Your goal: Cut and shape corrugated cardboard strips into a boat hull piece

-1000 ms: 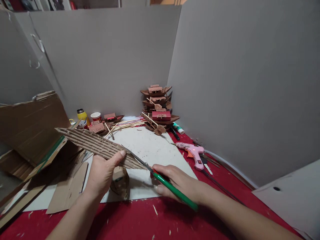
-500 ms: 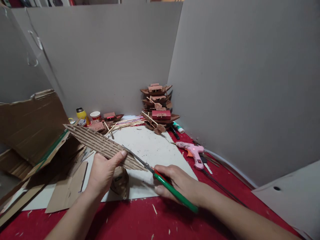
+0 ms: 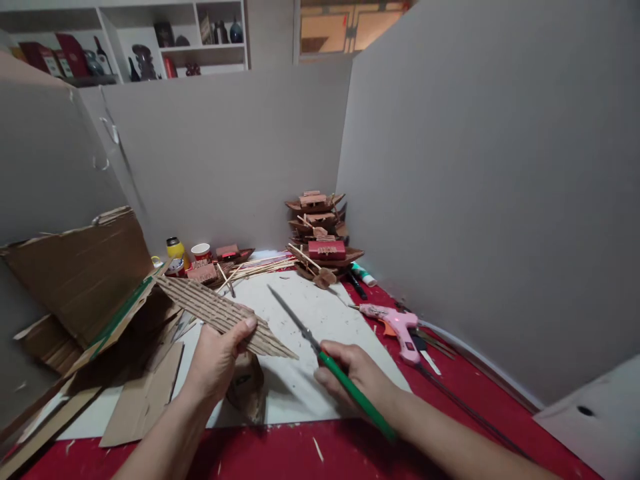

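My left hand [image 3: 220, 357] grips a long piece of corrugated cardboard [image 3: 210, 308], its ridges showing and both ends tapering to points. The thumb presses on its upper face. My right hand [image 3: 353, 373] is closed around green-handled scissors [image 3: 345, 380]. Their blades look closed and point up and left, apart from the cardboard's right-hand tip. Below the left hand, a brown curved piece [image 3: 247, 387] lies on the white board [image 3: 295, 393], partly hidden by the hand and cardboard.
A pink glue gun [image 3: 395, 323] rests on the red tabletop [image 3: 280, 453] at right. Small model boats [image 3: 325, 250] are stacked in the back corner, beside thin wooden sticks [image 3: 260, 267]. Cardboard sheets [image 3: 90, 280] lean at left, near a yellow bottle [image 3: 175, 249]. Grey partitions [image 3: 225, 153] enclose the table.
The scissors have come away from the cardboard's edge, where their blades overlapped it before. The camera view has tilted upward, bringing the shelves into sight.
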Motion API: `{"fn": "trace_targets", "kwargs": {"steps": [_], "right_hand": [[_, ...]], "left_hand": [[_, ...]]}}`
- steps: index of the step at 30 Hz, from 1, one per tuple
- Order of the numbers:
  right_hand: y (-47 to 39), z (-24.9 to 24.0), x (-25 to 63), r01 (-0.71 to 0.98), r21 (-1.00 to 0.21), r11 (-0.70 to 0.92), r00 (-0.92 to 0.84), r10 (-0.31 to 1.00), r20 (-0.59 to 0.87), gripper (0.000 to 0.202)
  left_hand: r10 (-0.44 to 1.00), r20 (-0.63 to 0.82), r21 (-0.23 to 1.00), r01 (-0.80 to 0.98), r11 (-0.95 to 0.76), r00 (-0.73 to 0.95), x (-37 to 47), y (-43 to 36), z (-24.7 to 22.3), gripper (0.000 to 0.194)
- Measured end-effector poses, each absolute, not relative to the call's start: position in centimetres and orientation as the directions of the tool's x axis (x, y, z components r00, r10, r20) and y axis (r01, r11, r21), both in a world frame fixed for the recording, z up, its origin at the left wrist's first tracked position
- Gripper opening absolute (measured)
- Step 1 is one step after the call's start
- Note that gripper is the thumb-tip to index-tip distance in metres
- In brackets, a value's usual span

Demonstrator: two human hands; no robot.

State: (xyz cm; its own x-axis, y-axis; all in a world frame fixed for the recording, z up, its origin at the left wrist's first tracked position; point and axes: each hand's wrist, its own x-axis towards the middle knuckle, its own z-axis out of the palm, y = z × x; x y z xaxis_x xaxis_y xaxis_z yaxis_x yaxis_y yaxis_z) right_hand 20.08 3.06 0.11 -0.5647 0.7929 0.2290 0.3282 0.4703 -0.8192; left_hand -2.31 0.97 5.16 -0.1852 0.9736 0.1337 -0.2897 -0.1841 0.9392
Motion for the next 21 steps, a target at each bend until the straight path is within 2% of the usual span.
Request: {"fn": "trace_targets", "kwargs": {"steps": [5, 9, 15, 21], "right_hand": [[4.2, 0.0, 20.1, 0.319, -0.84, 0.438, -0.385, 0.87, 0.308, 0.035], [4.9, -0.5, 19.9, 0.344, -0.82, 0.457, -0.323, 0.878, 0.354, 0.035], [5.4, -1.1, 19.7, 0.393, -0.767, 0.507, -0.342, 0.855, 0.39, 0.035], [5.6, -0.9, 19.8, 0.407, -0.725, 0.555, -0.329, 0.83, 0.451, 0.036]], "left_hand": [[0.921, 0.142, 0.908, -0.324, -0.267, -0.362, -4.8, 3.1, 5.5, 0.017], [0.888, 0.136, 0.912, -0.295, -0.286, -0.439, -7.4, 5.1, 4.5, 0.02], [0.927, 0.023, 0.957, -0.26, -0.129, -0.375, -8.3, 6.6, 1.6, 0.036], [0.966, -0.015, 0.983, -0.18, -0.033, -0.258, -5.4, 5.4, 0.4, 0.039]]}}
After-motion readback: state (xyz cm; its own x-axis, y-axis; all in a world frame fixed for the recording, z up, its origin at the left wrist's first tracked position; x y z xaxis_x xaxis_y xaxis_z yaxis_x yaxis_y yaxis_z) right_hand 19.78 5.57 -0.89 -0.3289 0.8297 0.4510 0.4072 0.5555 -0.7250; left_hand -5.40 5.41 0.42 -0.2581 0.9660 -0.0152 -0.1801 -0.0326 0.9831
